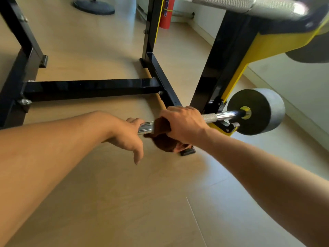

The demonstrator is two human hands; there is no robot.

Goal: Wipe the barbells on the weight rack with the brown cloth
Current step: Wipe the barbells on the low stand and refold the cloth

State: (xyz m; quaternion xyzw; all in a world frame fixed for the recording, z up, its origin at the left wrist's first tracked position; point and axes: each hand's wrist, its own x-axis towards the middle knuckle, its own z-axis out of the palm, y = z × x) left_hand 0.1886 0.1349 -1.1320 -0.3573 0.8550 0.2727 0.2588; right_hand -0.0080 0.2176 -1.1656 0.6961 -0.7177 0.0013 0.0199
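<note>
Your right hand (pixel 181 123) is curled over the brown cloth (pixel 162 138), clamping it around the chrome shaft of the lower barbell (pixel 220 115), and a fold of the cloth hangs loose below the bar. Your left hand (pixel 127 135) sits just beside it on the same bar, fingers hooked over the far side of the shaft and thumb pointing down toward the floor (pixel 110 193). To the right of your cloth hand a short run of knurled and then smooth chrome is bare, up to the yellow collar and the grey weight plate (pixel 258 111); the plate's face closes off that end. The bar rests in a black and yellow hook on the weight rack (pixel 222 68), right next to your right knuckles, so that side is tight. To the left, the bar disappears under your left hand, so you cannot tell how far it runs. Below you the pale wood floor lies open toward the camera, and the rack's black base rails box in the space beyond the bar. One rubber foot (pixel 187 152) of the rack sits just under the hanging cloth. Up top, a second barbell (pixel 249 6) crosses the upper right corner, blurred, with a dark plate (pixel 309 52) hanging at the right edge. Far back, a red fire extinguisher (pixel 166 13) stands by the wall and a round dark base (pixel 94 6) sits on the floor.
</note>
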